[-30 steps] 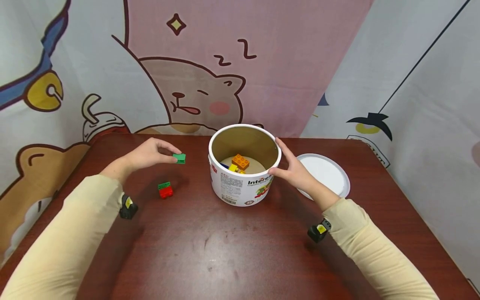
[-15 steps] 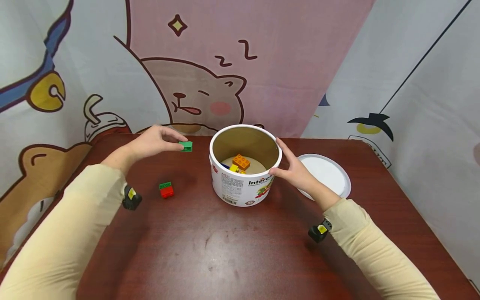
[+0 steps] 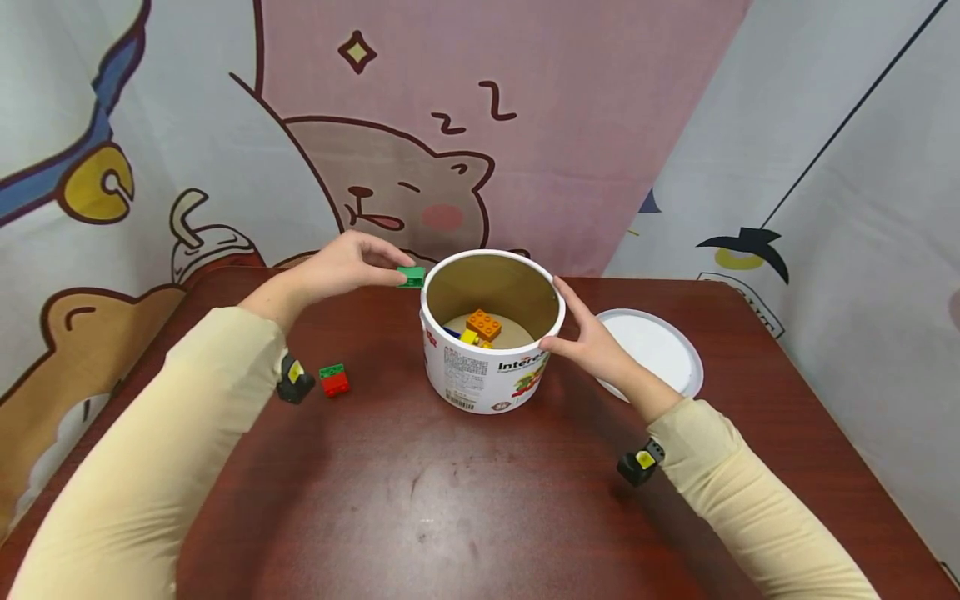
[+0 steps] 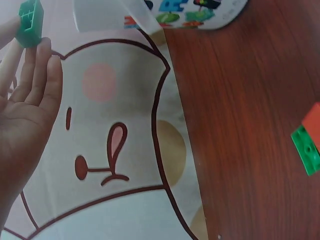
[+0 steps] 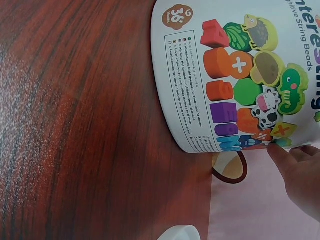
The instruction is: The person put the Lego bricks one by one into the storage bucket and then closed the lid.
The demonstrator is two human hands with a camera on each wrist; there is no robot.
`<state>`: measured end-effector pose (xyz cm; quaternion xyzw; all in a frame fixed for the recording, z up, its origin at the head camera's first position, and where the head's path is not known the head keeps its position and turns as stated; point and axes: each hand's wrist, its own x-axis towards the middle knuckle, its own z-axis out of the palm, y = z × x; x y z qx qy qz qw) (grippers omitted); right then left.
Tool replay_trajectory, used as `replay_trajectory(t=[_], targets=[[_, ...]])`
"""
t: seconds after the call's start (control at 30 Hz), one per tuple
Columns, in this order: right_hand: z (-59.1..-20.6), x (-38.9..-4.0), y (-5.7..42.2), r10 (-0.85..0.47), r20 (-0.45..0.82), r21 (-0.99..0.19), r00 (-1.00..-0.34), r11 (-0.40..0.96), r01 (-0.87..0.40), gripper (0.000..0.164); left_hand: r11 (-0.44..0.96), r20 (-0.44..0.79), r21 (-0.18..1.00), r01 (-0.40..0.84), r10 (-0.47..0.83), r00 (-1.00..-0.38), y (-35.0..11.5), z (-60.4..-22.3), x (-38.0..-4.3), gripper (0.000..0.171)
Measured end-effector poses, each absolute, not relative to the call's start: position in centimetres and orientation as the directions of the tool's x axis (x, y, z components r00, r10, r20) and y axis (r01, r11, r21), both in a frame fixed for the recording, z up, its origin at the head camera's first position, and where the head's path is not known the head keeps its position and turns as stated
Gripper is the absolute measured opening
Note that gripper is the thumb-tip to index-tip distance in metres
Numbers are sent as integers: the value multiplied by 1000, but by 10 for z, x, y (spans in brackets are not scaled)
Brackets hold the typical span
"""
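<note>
Between thumb and fingers my left hand pinches a green toy brick, held up at the left rim of a white bucket. In the left wrist view the same brick shows hollow cells. My right hand holds the bucket at its right side, with thumb and fingers spread along the rim; the right wrist view shows the thumb against the printed wall. Inside the bucket lie an orange brick, a yellow piece and a partly hidden blue piece. A red and green brick stack sits on the table at left.
A round white lid lies on the brown table, right of the bucket and behind the right forearm. A printed cloth hangs along the table's back edge.
My left hand has moved right and up with the green brick, from left of the bucket to its rim. The right hand and bucket have stayed in place.
</note>
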<state>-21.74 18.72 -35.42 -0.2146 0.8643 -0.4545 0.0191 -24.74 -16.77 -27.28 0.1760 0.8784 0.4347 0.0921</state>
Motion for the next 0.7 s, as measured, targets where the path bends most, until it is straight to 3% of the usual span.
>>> replay_trajectory(t=[0.7], targets=[[-354,-217,187,-386,168,-791,-907,497,-358,112,495,-2,820,289,507,-862,-110,-278,-258,28]])
